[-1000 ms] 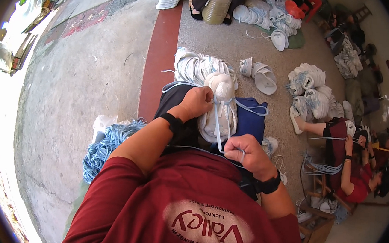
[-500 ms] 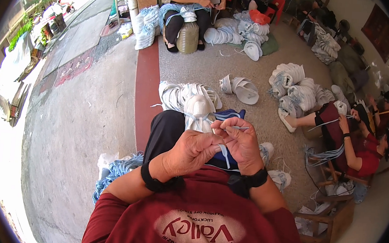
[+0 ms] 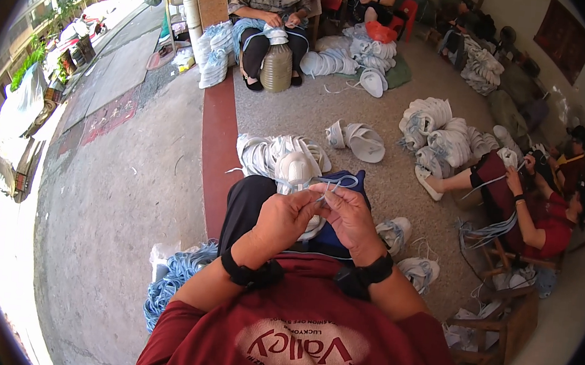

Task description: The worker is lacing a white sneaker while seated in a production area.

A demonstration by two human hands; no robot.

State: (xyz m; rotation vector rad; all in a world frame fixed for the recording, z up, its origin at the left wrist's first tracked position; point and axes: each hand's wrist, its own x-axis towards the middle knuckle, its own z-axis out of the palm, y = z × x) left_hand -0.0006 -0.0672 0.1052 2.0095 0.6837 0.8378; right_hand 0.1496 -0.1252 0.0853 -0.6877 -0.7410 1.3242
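Observation:
A light blue shoelace [image 3: 356, 181] is pinched in both my hands, which meet over my lap. My left hand [image 3: 280, 217] has its thumb and fingers pressed together on the lace. Close against it, my right hand [image 3: 354, 220] grips the lace too, with a loop of it standing out above the fingers. Just beyond my fingertips a white shoe upper [image 3: 295, 167] rests by my knee, toe pointing away; my hands cover part of it. Dark blue cloth [image 3: 354, 195] lies beside it, behind my right hand.
A stack of white shoe uppers [image 3: 256, 155] lies ahead, and two loose ones [image 3: 365, 144] sit right of it. Blue laces [image 3: 176, 277] heap at my left. More uppers [image 3: 399, 232] lie at my right. Co-workers sit ahead and to the right, near a wooden stool [image 3: 495, 332].
My hands have come together, the right lower and closer to the left. The lace end that hung below them no longer shows; a loop now stands above my right fingers.

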